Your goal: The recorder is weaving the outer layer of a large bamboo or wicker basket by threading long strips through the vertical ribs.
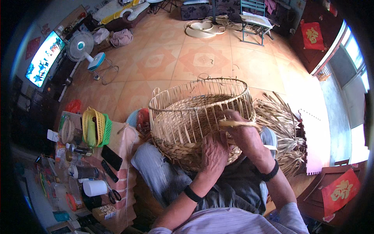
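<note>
A large round straw basket [183, 150] rests on my lap, tilted, its lower wall woven in thick braids. Above the weave, bare upright strands run to a wire-like rim [198, 106]. My left hand [215, 151] has its fingers bent against the near right wall, gripping the top of the weave. Just to its right, my right hand [249, 137] is closed around a pale dried straw strand [233, 123], which lies across its fingers beside the basket's uprights. Its fingertips are partly hidden. Both wrists wear black bands.
A bundle of dried straw [278, 130] lies on the floor at right. On the left, a covered table [126, 146] bears yellow and green plastic baskets [93, 121], a phone [112, 157], scissors [115, 195] and a white cup [94, 188]. Farther off are a fan [80, 46] and a folding chair [255, 21].
</note>
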Demonstrator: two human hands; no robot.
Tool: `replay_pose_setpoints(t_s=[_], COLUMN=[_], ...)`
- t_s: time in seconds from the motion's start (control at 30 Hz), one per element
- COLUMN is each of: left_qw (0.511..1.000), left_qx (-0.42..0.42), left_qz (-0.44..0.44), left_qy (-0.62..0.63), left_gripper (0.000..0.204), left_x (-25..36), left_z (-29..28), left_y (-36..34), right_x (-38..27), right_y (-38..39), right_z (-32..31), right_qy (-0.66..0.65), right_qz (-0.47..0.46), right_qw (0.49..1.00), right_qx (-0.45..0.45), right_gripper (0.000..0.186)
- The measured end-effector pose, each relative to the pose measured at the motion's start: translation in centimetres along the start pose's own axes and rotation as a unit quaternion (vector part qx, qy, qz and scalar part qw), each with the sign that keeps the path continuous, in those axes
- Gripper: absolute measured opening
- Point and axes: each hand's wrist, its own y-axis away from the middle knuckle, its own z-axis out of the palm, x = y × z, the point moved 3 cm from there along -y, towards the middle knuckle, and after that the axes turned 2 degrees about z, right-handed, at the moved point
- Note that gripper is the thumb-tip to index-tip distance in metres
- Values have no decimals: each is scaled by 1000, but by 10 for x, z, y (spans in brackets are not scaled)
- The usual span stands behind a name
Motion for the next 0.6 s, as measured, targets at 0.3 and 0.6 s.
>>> replay_pose_setpoints(t_s=[0.3, 0.6], left_qw=[999, 991], left_qx=[1, -14], left_qz=[13, 88], left_qy=[-35, 102], left_gripper=[63, 53], left_x=[-3, -14], left_z=[0, -12], left_y=[-3, 4], right_x=[39, 74], right_y=[30, 120], right_z=[-13, 0], right_qy=[-411, -492], right_qz=[251, 288], right_qw=[874, 821], right_qx=[63, 19], right_gripper=[27, 29])
